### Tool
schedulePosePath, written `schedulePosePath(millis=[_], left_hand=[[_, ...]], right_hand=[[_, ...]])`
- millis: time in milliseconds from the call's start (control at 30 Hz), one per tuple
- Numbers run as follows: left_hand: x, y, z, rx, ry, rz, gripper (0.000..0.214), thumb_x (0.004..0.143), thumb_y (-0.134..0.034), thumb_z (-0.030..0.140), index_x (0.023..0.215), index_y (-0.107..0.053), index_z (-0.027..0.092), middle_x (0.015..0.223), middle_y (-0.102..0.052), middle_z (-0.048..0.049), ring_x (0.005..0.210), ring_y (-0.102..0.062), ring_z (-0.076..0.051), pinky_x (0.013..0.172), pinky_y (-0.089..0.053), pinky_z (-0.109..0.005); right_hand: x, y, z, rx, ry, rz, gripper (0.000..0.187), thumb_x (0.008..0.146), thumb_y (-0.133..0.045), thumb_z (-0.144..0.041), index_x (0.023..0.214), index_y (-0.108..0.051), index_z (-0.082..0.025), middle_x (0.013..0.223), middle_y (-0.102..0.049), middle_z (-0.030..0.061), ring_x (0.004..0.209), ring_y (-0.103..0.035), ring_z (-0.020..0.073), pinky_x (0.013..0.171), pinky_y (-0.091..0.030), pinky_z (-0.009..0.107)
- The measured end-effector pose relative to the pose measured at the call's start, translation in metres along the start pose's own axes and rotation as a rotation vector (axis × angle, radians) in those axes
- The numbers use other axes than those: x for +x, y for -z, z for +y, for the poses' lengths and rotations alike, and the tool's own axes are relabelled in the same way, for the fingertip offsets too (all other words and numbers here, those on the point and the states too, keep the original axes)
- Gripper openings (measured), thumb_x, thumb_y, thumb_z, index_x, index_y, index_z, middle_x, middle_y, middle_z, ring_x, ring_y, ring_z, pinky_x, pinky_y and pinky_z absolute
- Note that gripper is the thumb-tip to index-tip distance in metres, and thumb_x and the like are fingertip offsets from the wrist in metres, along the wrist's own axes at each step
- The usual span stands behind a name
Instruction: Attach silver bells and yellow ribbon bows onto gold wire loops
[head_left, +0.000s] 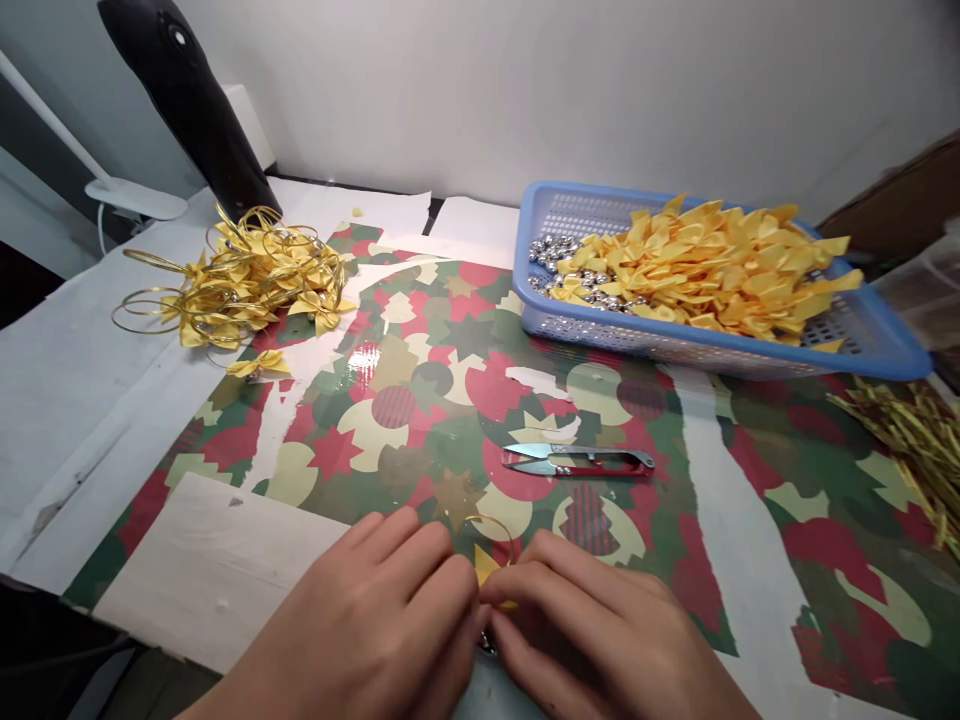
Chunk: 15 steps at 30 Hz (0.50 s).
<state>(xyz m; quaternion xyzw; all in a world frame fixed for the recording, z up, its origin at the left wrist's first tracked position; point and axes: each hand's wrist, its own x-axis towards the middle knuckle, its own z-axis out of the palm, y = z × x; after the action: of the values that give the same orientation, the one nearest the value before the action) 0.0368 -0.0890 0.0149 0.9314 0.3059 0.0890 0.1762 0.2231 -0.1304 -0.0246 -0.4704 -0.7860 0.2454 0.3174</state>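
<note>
Left hand [352,625] and right hand [600,630] together, curled inward — pinching yellow ribbon bow [486,566] with gold wire loop [495,530]. Beyond — red-handled thread snips [577,460]; heap of wired bows [240,280] far left; blue plastic basket [712,352] far right.

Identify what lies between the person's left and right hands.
In the head view, a yellow ribbon piece and a gold wire loop lie between the left hand and the right hand.

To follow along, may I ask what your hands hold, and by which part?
The left hand and right hand pinch a yellow ribbon bow between them; the exact spot is hidden, below a gold wire loop.
</note>
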Motion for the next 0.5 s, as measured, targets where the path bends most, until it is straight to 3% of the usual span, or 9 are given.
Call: schedulePosePath(millis=[500], left_hand=[[0.0041,-0.0091,0.0026,-0.134,0.047,0.145,0.026,0.082,-0.038,0.002,0.065,-0.047,0.019,0.06,-0.053,0.0009,0.055,-0.048,-0.013,0.052,-0.043,-0.022]], right_hand=[[-0.0008,-0.0016,0.002,0.031,-0.009,0.0,0.022,0.088,-0.043,-0.011,0.081,-0.062,-0.02,0.067,-0.058,-0.0006,0.051,-0.059,0.0092,0.046,-0.043,0.016]])
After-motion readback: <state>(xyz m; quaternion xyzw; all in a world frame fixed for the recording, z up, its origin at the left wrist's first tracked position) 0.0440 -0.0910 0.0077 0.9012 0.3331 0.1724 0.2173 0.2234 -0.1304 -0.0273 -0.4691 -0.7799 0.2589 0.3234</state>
